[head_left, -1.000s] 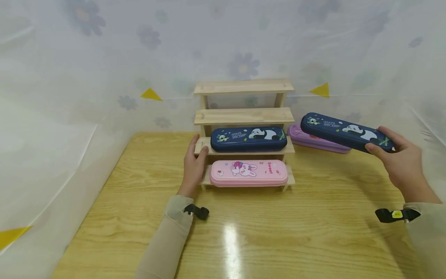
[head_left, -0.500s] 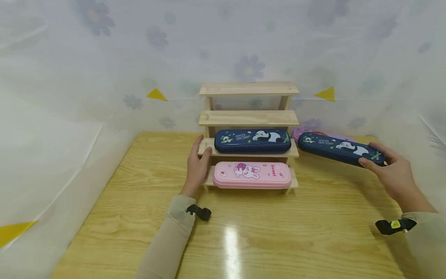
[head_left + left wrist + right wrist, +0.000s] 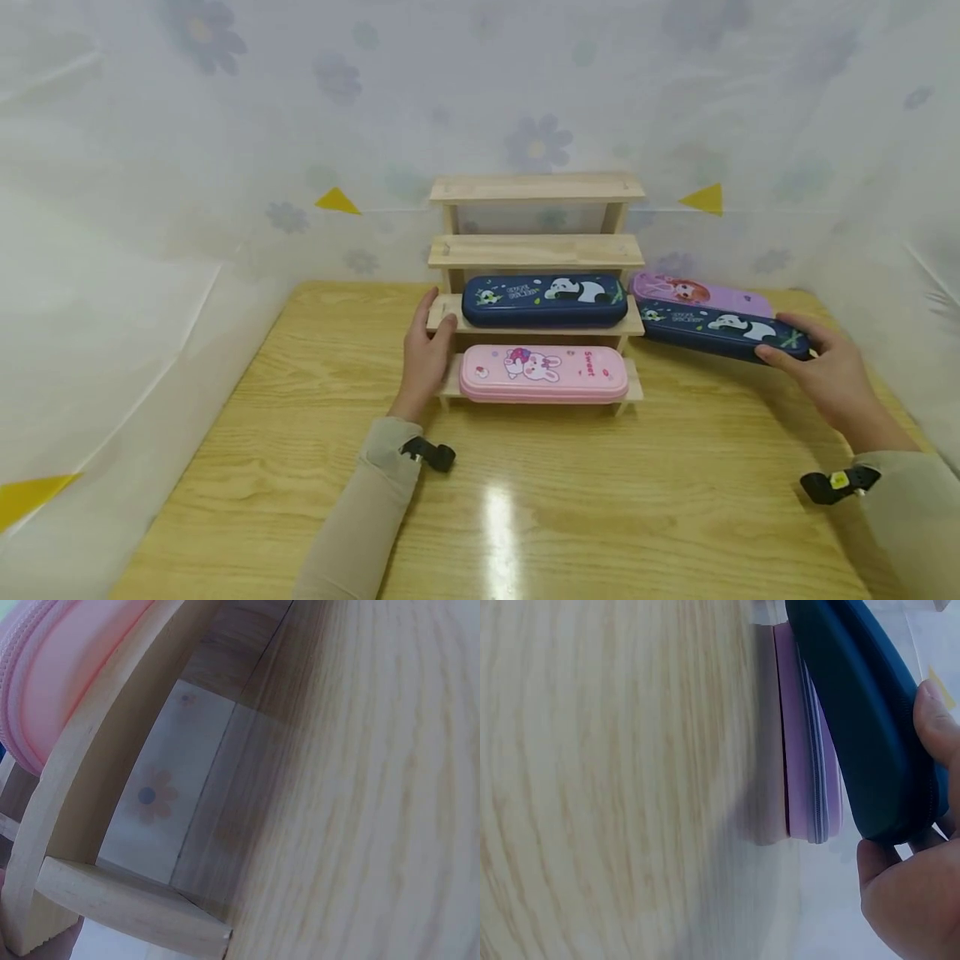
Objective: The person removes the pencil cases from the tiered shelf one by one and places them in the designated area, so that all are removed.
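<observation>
My right hand (image 3: pixel 828 375) pinches the right end of a navy pencil case with a panda print (image 3: pixel 708 327), thumb on the near side. The right wrist view shows this navy pencil case (image 3: pixel 870 720) tilted and raised above the table, beside a purple zipped pencil case (image 3: pixel 801 750). My left hand (image 3: pixel 427 354) grips the left end of a stepped wooden shelf stand (image 3: pixel 536 250), thumb over a shelf's end. A second navy panda pencil case (image 3: pixel 543 302) lies on that shelf. A pink rabbit pencil case (image 3: pixel 543 372) occupies the lowest shelf.
Behind the held case, right of the stand, the purple pencil case with a doll picture (image 3: pixel 705 293) lies on the wooden table (image 3: pixel 360 500). Flower-patterned white sheeting (image 3: pixel 540 92) with yellow triangles encloses the back and sides. The upper two shelves bear no cases.
My right hand has lowered the navy pencil case and brought it left, towards the stand and in front of the purple one. The left hand keeps its grip on the stand.
</observation>
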